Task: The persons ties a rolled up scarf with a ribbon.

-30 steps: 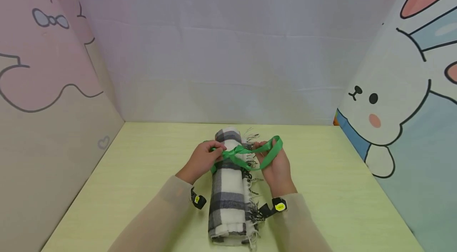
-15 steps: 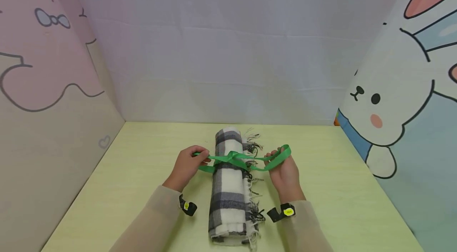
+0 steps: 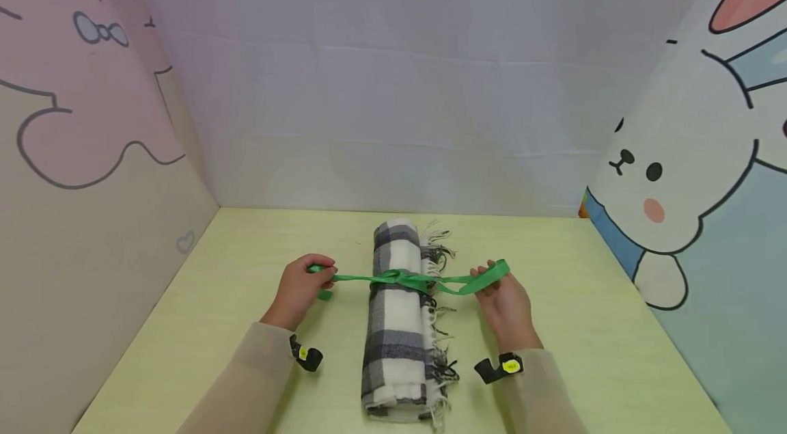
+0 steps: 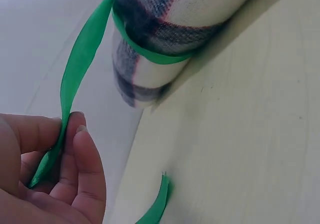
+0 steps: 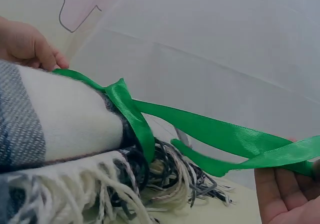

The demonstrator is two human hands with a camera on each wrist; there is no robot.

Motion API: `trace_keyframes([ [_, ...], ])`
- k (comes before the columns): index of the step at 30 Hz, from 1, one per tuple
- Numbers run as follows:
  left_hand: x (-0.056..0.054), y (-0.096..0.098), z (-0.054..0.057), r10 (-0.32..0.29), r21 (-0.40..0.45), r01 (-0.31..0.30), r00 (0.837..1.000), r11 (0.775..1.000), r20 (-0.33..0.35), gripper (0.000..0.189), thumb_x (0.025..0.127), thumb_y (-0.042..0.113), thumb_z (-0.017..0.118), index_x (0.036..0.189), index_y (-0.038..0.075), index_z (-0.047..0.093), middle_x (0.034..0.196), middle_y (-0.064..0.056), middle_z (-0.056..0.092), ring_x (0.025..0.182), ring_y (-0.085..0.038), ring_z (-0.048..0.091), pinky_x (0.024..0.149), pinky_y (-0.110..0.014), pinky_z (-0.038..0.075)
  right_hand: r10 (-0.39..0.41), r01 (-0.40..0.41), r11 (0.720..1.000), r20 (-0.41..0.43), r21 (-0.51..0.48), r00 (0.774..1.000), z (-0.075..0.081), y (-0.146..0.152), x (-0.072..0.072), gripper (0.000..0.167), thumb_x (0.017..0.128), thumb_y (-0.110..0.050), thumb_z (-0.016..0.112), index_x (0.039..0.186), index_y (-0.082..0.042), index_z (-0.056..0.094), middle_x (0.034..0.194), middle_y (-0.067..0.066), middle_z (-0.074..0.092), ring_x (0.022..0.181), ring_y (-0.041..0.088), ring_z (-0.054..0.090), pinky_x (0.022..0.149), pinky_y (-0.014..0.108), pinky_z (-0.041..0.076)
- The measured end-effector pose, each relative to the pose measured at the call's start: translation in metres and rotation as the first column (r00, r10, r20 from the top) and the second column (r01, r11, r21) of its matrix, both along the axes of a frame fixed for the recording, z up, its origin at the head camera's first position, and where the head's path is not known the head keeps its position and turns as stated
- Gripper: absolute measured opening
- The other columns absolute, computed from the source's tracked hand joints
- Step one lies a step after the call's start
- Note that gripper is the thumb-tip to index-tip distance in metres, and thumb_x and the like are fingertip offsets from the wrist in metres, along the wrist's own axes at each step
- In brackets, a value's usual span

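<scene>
A rolled plaid scarf (image 3: 399,311) in white and dark grey lies lengthwise on the table, its fringe (image 3: 439,369) along the right side. Green ribbon (image 3: 402,277) circles its upper half, with a knot (image 5: 120,87) on top. Left of the roll, my left hand (image 3: 300,290) pinches one length of ribbon between thumb and fingers, drawn out from the knot. A loose ribbon end (image 4: 161,199) hangs below that hand. On the right, my right hand (image 3: 507,307) holds the other length, which folds back over the fingers; its thumb is mostly hidden in the right wrist view.
Pale yellow table (image 3: 615,352) surrounds the roll. A white cloth wall (image 3: 393,113) stands behind, with cartoon-printed panels on both sides. Black straps with yellow tags, such as the left strap (image 3: 306,354), hang at each wrist.
Both hands have moved apart, the left farther left and the right farther right. The ribbon between them has straightened, and the knot has drawn smaller and lower against the scarf.
</scene>
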State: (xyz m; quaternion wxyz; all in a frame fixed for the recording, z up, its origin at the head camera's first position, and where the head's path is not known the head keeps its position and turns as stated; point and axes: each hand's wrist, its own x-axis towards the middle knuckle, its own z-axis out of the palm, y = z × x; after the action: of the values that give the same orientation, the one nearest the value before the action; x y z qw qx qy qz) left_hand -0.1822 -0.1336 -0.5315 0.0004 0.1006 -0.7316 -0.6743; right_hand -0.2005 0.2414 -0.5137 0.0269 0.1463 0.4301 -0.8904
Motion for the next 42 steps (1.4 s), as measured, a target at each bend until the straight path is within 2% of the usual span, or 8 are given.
trace_keyframes([
  [4,0.001,-0.012,0.002,0.035,0.071,-0.037,0.999,0.997,0.041,0.031,0.1,0.01,0.07,0.127,-0.006,0.064,0.122,-0.017,0.062,0.104,-0.034,0.069,0.092,-0.038,0.059,-0.026,0.026,1.0,0.02,0.003,0.999,0.0,0.01,-0.001,0.05,0.114,-0.021,0.036,0.157,0.001,0.026,0.116,0.01,0.057,0.11,0.02,0.067,0.104,0.034,0.051],
  [9,0.004,-0.03,0.004,0.048,0.168,-0.056,0.998,0.984,0.048,0.039,0.103,0.013,0.067,0.136,-0.006,0.058,0.132,-0.022,0.061,0.106,-0.027,0.07,0.094,-0.032,0.057,-0.075,0.076,0.997,0.036,-0.028,0.996,0.001,0.021,-0.002,0.033,0.113,-0.018,0.041,0.14,0.0,0.045,0.116,0.012,0.06,0.108,0.021,0.068,0.1,0.034,0.054],
  [12,0.006,-0.036,0.004,0.059,0.145,-0.064,0.998,0.987,0.038,0.039,0.104,0.014,0.065,0.137,-0.007,0.059,0.134,-0.023,0.063,0.106,-0.028,0.071,0.09,-0.03,0.058,-0.096,0.097,0.995,0.04,-0.028,0.995,0.0,0.028,-0.002,0.024,0.113,-0.018,0.043,0.129,-0.002,0.052,0.114,0.011,0.062,0.107,0.02,0.068,0.1,0.034,0.054],
  [20,0.008,-0.041,0.001,0.106,0.054,-0.11,0.992,0.992,0.073,0.034,0.103,0.013,0.067,0.131,-0.006,0.064,0.117,-0.017,0.068,0.091,-0.022,0.075,0.08,-0.026,0.061,-0.144,0.151,0.983,0.075,-0.102,0.987,0.004,0.043,-0.002,0.021,0.112,-0.019,0.044,0.126,-0.004,0.05,0.119,0.013,0.061,0.124,0.024,0.061,0.1,0.034,0.053],
  [25,0.009,-0.041,-0.001,0.14,0.048,-0.144,0.988,0.988,0.069,0.033,0.103,0.011,0.067,0.129,-0.008,0.064,0.112,-0.019,0.069,0.086,-0.021,0.075,0.077,-0.027,0.061,-0.159,0.189,0.944,0.129,-0.271,0.979,0.007,0.05,-0.004,0.034,0.112,-0.021,0.044,0.144,-0.009,0.041,0.12,0.015,0.063,0.129,0.026,0.059,0.108,0.036,0.048],
  [30,0.013,-0.044,-0.001,0.17,0.029,-0.172,0.983,0.985,0.066,0.035,0.102,0.013,0.068,0.13,-0.007,0.064,0.117,-0.02,0.067,0.09,-0.024,0.075,0.078,-0.026,0.061,-0.187,0.229,0.919,0.156,-0.322,0.97,0.009,0.062,-0.005,0.044,0.113,-0.022,0.041,0.155,-0.014,0.03,0.132,0.009,0.054,0.137,0.021,0.05,0.115,0.034,0.04],
  [35,0.017,-0.053,0.0,0.205,0.021,-0.206,0.978,0.978,0.044,0.034,0.102,0.011,0.068,0.13,-0.007,0.063,0.128,-0.019,0.058,0.098,-0.026,0.074,0.084,-0.026,0.06,-0.226,0.265,0.926,0.167,-0.27,0.96,0.011,0.075,-0.006,0.051,0.112,-0.025,0.038,0.161,-0.014,0.025,0.149,0.009,0.041,0.147,0.023,0.037,0.118,0.036,0.035],
  [42,0.021,-0.071,0.004,0.276,0.012,-0.277,0.96,0.961,0.048,0.039,0.102,0.012,0.068,0.135,-0.006,0.06,0.133,-0.019,0.055,0.091,-0.015,0.073,0.085,-0.025,0.059,-0.313,0.329,0.939,0.148,-0.102,0.938,0.011,0.093,-0.008,0.047,0.111,-0.019,0.045,0.155,-0.01,0.034,0.134,0.012,0.05,0.143,0.027,0.043,0.112,0.038,0.042],
])
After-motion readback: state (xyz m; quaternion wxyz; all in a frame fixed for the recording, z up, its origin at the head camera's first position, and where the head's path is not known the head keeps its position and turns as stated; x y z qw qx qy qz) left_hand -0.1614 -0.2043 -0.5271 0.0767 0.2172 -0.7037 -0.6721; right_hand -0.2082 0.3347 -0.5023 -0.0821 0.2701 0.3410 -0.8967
